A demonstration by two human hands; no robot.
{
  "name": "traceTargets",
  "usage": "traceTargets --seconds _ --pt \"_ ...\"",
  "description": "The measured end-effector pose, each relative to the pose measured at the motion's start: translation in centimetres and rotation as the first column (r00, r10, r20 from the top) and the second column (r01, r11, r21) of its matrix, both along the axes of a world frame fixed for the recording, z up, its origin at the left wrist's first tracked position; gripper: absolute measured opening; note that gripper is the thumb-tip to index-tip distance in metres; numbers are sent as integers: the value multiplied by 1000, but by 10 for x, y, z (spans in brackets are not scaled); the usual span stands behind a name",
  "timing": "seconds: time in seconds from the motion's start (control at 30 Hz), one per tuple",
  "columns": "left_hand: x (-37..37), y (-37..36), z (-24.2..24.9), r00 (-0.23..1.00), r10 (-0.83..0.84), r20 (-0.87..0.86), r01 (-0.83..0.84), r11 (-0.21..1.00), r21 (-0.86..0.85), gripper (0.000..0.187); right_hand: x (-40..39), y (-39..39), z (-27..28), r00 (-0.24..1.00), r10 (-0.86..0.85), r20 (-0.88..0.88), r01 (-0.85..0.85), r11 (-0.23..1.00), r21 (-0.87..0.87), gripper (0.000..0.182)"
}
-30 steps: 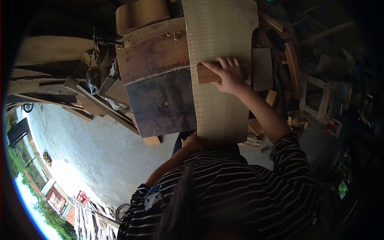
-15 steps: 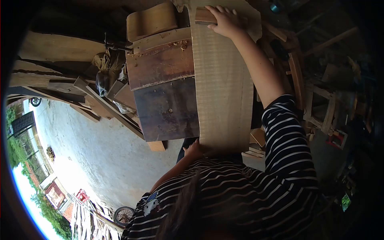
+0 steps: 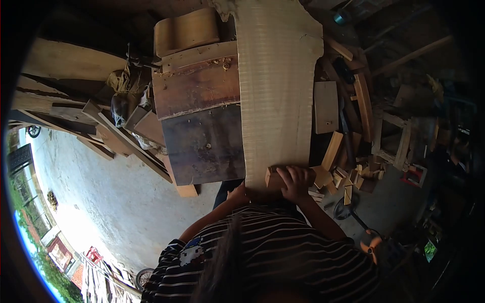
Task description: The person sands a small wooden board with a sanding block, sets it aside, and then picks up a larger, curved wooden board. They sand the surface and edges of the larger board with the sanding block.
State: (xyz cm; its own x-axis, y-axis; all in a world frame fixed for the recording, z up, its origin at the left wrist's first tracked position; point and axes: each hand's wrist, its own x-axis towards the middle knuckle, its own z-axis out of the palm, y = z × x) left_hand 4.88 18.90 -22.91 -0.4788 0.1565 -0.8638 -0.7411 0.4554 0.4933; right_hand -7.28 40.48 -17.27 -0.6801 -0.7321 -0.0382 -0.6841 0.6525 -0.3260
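A long pale wooden board (image 3: 275,96) with rippled grain runs from close to my body away toward the top of the view. Its far end has ragged corners. My right hand (image 3: 298,182) is closed over a brown wooden block (image 3: 274,178), which rests on the near end of the board. At the near left corner, my left hand (image 3: 237,194) grips the board's edge; some of its fingers are hidden. Left of the board lie a dark stained panel (image 3: 204,146) and a reddish-brown panel (image 3: 197,86).
A curved wooden piece (image 3: 187,33) sits beyond the panels. Planks (image 3: 126,136) are stacked to the left. Small wood offcuts (image 3: 348,179) and a wooden frame (image 3: 394,139) lie on the right. An orange fan-like object (image 3: 371,246) stands at lower right.
My right hand has drawn the wooden block from the board's far end down to its near end. My left hand stays at the near corner. The view has shifted slightly.
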Motion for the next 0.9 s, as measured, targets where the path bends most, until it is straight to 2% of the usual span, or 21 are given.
traceTargets --seconds 0.07,0.17,0.27,0.33,0.4,0.47,0.63,0.7,0.77,0.83,0.9 --pt "9 4 -12 995 59 79 -59 998 -3 83 -50 -27 5 996 -91 4 91 995 -49 71" --pt "8 4 -1 997 44 66 -43 999 -15 86 -175 -87 26 999 -6 -37 7 1000 23 79" --pt "-3 3 13 987 145 71 -147 989 19 87 -300 -153 29 973 -108 -205 115 993 25 76" --pt "6 7 1 984 149 96 -152 988 22 88 -366 -190 29 932 -189 -310 192 981 -21 73" --pt "6 8 0 983 152 102 -154 988 13 88 -389 -219 91 954 -300 16 296 948 120 70" --pt "4 9 8 999 43 16 -41 993 -109 86 -400 -229 89 949 -314 -3 313 945 98 70" --pt "-8 10 18 999 5 52 6 981 -196 77 -381 -219 81 953 -296 -70 301 950 82 68" --pt "4 9 11 997 -11 80 27 977 -210 74 -349 -198 78 975 -221 -36 224 955 194 69" --pt "27 13 -28 986 -142 -92 113 958 -262 70 -306 -159 19 954 -136 -266 123 990 -65 71" --pt "12 8 -12 989 -138 -46 125 969 -211 70 -228 -119 34 989 -92 -113 100 993 61 70" --pt "4 5 -6 991 -131 -4 129 978 -166 70 -141 -74 27 997 -80 18 79 994 80 78"
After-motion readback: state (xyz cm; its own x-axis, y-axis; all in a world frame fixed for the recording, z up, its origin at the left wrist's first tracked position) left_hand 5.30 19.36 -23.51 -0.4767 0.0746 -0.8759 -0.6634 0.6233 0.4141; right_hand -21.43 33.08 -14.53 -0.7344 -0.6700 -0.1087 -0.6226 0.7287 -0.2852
